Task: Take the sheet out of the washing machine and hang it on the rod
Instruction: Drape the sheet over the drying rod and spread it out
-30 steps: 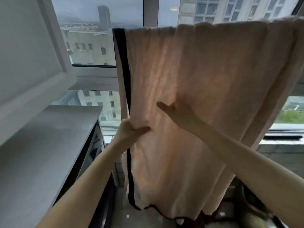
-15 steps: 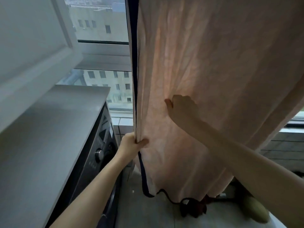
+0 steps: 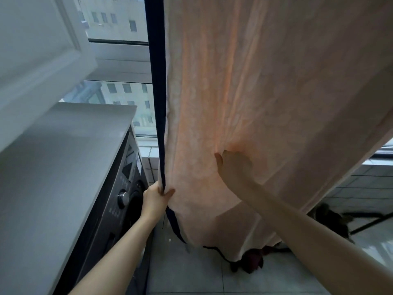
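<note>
A pale peach sheet (image 3: 265, 92) with a dark navy border hangs down in front of the window, its top out of frame, so the rod is hidden. My left hand (image 3: 156, 199) pinches the sheet's left bordered edge low down. My right hand (image 3: 234, 165) grips a fold of the cloth near its middle, fingers curled into the fabric. The dark front-loading washing machine (image 3: 119, 201) stands at the left, under a white countertop, close beside my left hand.
The white countertop (image 3: 63, 156) and an open white window sash (image 3: 42, 50) fill the left. Tiled floor (image 3: 191, 273) lies below the sheet. Dark reddish items (image 3: 253, 258) and a black stand leg (image 3: 372, 222) sit on the floor at the right.
The view has tilted down, so the sheet's top and the rod left the frame. Both hands slid lower along the sheet; my right hand closed on the cloth.
</note>
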Available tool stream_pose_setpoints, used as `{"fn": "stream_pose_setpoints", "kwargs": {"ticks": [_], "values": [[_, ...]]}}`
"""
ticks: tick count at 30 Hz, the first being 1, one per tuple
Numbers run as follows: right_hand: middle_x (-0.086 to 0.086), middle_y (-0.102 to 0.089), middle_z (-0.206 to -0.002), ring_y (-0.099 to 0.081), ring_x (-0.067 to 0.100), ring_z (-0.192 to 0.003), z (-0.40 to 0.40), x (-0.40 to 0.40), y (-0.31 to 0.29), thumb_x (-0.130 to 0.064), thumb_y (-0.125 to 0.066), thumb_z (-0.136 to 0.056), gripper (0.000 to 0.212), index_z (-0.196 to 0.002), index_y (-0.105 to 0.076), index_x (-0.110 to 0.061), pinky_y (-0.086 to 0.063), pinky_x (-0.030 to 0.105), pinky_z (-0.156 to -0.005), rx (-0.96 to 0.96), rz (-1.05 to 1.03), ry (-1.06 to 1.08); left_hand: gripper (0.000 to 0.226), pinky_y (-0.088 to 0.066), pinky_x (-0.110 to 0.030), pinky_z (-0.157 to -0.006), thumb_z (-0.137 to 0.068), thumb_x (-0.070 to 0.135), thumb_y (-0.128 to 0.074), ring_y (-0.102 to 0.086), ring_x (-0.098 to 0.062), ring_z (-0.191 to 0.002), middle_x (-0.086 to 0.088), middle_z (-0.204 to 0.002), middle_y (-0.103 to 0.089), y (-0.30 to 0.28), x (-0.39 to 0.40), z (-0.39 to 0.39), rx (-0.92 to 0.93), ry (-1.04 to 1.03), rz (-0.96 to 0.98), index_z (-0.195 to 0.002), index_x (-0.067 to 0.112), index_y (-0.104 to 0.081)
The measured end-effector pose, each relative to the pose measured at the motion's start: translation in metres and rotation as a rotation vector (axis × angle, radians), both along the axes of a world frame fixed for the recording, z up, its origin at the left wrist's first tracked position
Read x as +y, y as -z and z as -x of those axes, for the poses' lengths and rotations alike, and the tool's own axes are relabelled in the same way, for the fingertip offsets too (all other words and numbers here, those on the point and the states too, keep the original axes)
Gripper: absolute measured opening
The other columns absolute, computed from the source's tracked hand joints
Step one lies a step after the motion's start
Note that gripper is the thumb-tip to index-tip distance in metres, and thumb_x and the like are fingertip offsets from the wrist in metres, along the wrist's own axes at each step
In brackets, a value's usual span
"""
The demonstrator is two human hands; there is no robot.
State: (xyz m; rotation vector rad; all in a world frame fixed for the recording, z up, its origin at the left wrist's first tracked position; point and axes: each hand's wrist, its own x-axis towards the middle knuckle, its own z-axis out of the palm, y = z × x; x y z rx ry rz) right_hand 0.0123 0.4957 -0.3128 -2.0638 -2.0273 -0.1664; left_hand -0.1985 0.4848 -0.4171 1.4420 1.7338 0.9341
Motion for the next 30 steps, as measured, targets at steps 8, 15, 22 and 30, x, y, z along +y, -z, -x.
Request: {"fn": "stream_pose_setpoints", "kwargs": {"ticks": [8, 15, 22, 30], "values": [[0.011, -0.066, -0.089, -0.060, 0.030, -0.089, -0.003, 0.012, -0.021, -0.043, -0.035, -0.099, 0.039, -0.078, -0.053, -0.015, -0.045, 0.034, -0.072, 0.197, 0.039, 0.030, 0.024, -0.056, -0.026, -0.078, -0.088, 0.026, -0.068, -0.067, -0.008, -0.088, 0.007, -0.096, -0.068, -0.113, 0.032, -0.016, -0.305, -0.075, -0.437, -0.108, 0.015, -0.063], [0.001, -0.066, -0.074, -0.062, 0.025, -0.074, -0.011, 0.020, -0.062, -0.046, -0.046, -0.093, 0.036, -0.074, -0.059, -0.018, -0.052, 0.035, -0.069, 0.401, -0.197, 0.008, 0.010, -0.049, -0.015, -0.072, -0.092, 0.021, -0.062, -0.063, -0.002, -0.078, 0.005, -0.087, -0.066, -0.214, 0.038, -0.039, -0.453, -0.062, -0.719, -0.099, 0.015, -0.064], [0.001, -0.061, -0.085, -0.057, 0.020, -0.077, -0.014, 0.024, -0.156, -0.038, -0.057, -0.091, 0.025, -0.099, -0.057, -0.015, -0.048, 0.039, -0.074, 0.556, -0.560, -0.091, 0.009, -0.045, -0.005, -0.069, -0.088, 0.011, -0.066, -0.060, 0.011, -0.071, 0.014, -0.082, -0.064, -0.292, 0.050, -0.045, -0.325, -0.074, -0.947, -0.097, 0.014, -0.066], [0.009, -0.057, -0.113, -0.049, 0.030, -0.103, -0.028, 0.062, -0.256, -0.020, -0.055, -0.091, 0.028, -0.117, -0.058, -0.011, -0.036, 0.041, -0.088, -0.061, -0.869, -0.144, 0.011, -0.042, -0.009, -0.073, -0.083, 0.019, -0.071, -0.061, -0.005, -0.078, 0.012, -0.081, -0.064, -0.344, 0.071, -0.042, -0.023, -0.131, -1.139, -0.093, 0.015, -0.072]]}}
